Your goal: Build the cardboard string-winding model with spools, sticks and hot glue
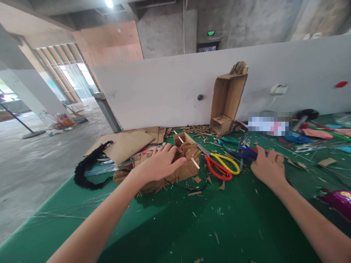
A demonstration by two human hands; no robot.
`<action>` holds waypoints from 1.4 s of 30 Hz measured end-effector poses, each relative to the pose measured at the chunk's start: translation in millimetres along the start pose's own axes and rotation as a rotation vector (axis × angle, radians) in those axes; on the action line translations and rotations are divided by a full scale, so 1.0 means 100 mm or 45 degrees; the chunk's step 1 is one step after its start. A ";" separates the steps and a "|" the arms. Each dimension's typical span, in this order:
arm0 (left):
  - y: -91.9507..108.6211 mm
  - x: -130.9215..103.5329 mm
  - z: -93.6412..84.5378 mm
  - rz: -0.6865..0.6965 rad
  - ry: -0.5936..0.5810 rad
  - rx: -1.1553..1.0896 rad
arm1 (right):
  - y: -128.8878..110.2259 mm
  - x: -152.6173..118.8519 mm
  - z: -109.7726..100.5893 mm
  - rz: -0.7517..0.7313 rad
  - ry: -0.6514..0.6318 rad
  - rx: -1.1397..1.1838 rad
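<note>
Head view, left hand (pixel 161 162) palm-down on cardboard (pixel 179 174)

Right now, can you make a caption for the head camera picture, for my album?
Left hand on a cardboard model, right hand at a blue glue gun.

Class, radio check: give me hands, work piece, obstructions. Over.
Left hand on cardboard build. Right hand at blue glue gun, grip unclear. Scissors between hands, cardboard scraps around. Over.
</note>
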State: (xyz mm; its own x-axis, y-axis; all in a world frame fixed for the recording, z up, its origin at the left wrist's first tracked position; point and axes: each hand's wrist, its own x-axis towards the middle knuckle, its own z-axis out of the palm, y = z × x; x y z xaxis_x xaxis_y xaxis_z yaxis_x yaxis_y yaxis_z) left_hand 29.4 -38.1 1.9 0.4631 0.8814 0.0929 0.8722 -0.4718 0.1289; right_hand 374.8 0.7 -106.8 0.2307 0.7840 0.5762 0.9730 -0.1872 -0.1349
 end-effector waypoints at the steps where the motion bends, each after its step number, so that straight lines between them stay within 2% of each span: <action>1: 0.00 0.00 0.00 -0.003 -0.002 0.002 | 0.00 0.01 0.00 0.047 -0.032 0.025; 4: 0.01 -0.01 0.00 -0.011 -0.001 -0.010 | 0.01 0.05 -0.01 0.116 -0.115 0.068; 10: 0.03 -0.01 -0.01 -0.010 0.013 -0.015 | 0.03 0.05 -0.01 0.104 -0.138 0.057; 12: 0.03 -0.02 -0.01 -0.011 0.017 -0.014 | -0.02 0.03 -0.07 0.051 -0.063 -0.001; 14: 0.04 -0.02 -0.02 -0.010 0.019 -0.013 | -0.10 0.01 -0.16 -0.025 0.088 -0.049; 16: 0.03 -0.01 -0.02 -0.009 0.016 -0.006 | -0.20 -0.02 -0.26 -0.160 0.188 0.029; 17: 0.03 -0.01 -0.01 -0.009 0.012 0.002 | -0.26 -0.05 -0.31 -0.240 0.186 0.114; 19: 0.03 -0.01 -0.02 -0.009 0.002 0.024 | -0.40 -0.12 -0.42 -0.506 0.035 0.324; 22: 0.03 -0.02 -0.02 -0.015 -0.005 0.042 | -0.59 -0.30 -0.55 -0.951 -0.343 0.563; 24: 0.03 -0.02 -0.03 -0.018 0.002 0.040 | -0.70 -0.41 -0.62 -1.052 -0.458 0.635; 29: 0.03 -0.02 -0.02 0.004 0.022 0.078 | -0.90 -0.53 -0.62 -1.066 -0.436 0.635; 35: 0.04 -0.02 -0.01 0.036 0.025 0.131 | -1.19 -0.54 -0.53 -1.022 -0.318 0.363; 38: 0.04 -0.02 0.00 0.011 0.031 0.141 | -1.26 -0.54 -0.51 -0.983 -0.336 0.318; 42: 0.04 -0.02 0.02 0.021 0.058 0.158 | -1.23 -0.52 -0.48 -0.838 -0.436 0.498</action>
State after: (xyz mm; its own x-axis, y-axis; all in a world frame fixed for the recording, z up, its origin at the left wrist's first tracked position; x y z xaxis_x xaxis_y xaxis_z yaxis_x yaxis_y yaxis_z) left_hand 32.2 -41.8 0.1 0.4722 0.8704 0.1392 0.8787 -0.4774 0.0041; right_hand 243.1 -45.3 -81.7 -0.4579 0.8097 0.3670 0.8254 0.5405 -0.1627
